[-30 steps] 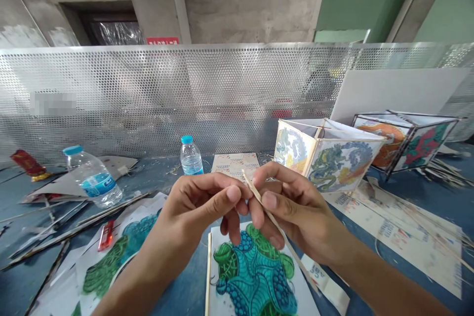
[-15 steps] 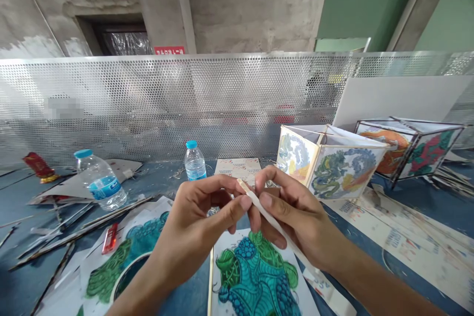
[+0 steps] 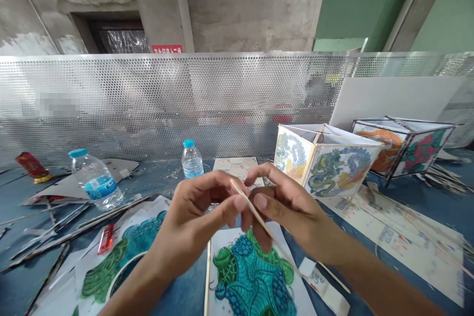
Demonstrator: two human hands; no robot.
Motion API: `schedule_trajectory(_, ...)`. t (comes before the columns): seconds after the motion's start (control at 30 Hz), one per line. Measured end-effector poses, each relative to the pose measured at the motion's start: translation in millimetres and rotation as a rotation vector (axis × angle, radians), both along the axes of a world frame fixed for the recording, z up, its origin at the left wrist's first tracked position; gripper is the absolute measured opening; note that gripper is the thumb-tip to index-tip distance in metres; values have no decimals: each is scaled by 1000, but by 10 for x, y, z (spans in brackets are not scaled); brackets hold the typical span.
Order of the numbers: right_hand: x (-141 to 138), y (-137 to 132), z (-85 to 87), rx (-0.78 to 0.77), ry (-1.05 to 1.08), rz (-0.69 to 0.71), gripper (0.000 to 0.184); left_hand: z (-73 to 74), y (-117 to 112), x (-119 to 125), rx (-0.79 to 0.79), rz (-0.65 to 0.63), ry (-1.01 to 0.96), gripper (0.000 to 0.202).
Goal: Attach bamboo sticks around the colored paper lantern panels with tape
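Observation:
Up in front of me, a thin pale wooden stick (image 3: 258, 216) slants from upper left to lower right. My left hand (image 3: 202, 222) pinches it between thumb and forefinger near the upper end. Just below that, my right hand (image 3: 296, 215) is closed around the stick, its thumb alongside and its index finger bent over the top. The stick's lower end fades out towards the table. Beneath the hands lies a sheet (image 3: 252, 276) painted with blue and green patterns, with a pale stick (image 3: 208, 276) along its left edge.
Two paper-sided lantern frames, one pale (image 3: 342, 170) and one dark (image 3: 425, 150), stand at the right by cardboard strips (image 3: 400, 237). Water bottles (image 3: 97, 182) (image 3: 192, 160), a red lighter (image 3: 106, 238) and loose sticks lie left and ahead. A perforated metal panel (image 3: 222, 103) closes the back.
The held stick has turned, now showing a narrow edge instead of its broad whitish face. Both hands keep hold of it. The whole view has shifted slightly.

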State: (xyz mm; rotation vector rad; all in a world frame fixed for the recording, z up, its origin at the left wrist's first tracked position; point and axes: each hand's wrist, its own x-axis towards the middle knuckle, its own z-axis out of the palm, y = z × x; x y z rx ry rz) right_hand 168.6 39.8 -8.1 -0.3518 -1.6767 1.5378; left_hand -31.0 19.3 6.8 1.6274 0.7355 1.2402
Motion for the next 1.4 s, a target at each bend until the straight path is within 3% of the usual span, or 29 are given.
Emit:
schedule_trajectory(0.1, 376, 97, 157, 451, -398, -242, 29, 27, 45, -86, 60, 116, -80, 15)
schedule_trajectory(0.17, 675, 165, 253, 640, -619, -387, 29, 57, 90, -151, 80, 176, -117, 14)
schedule_trajectory(0.3, 1013, 200, 336, 714, -780, -560, 29, 78, 152, -185, 82, 200, -130, 14)
schedule_trajectory(0.47, 750, 53, 297, 786, -531, -567, 16, -18, 112, -42, -17, 23, 27, 14)
schedule_trajectory(0.6, 446, -96, 246, 766, -396, -434, 12, -86, 58, 38, -86, -55, 59, 9)
schedule_trajectory(0.73, 291, -129, 179, 689, -302, -420, 7, -113, 55, 50, -118, -88, 54, 9)
schedule_trajectory(1.07, 220, -99, 133, 584, -228, -365, 4, -142, 101, 92, -321, -336, -120, 7)
schedule_trajectory(1.2, 164, -73, 99, 484, -173, -387, 6, -197, 119, 147, -286, -373, -129, 19)
schedule_trajectory(1.4, 83, 20, -32, 357, -42, -336, 10, -257, 154, 161, -272, -366, -163, 18)
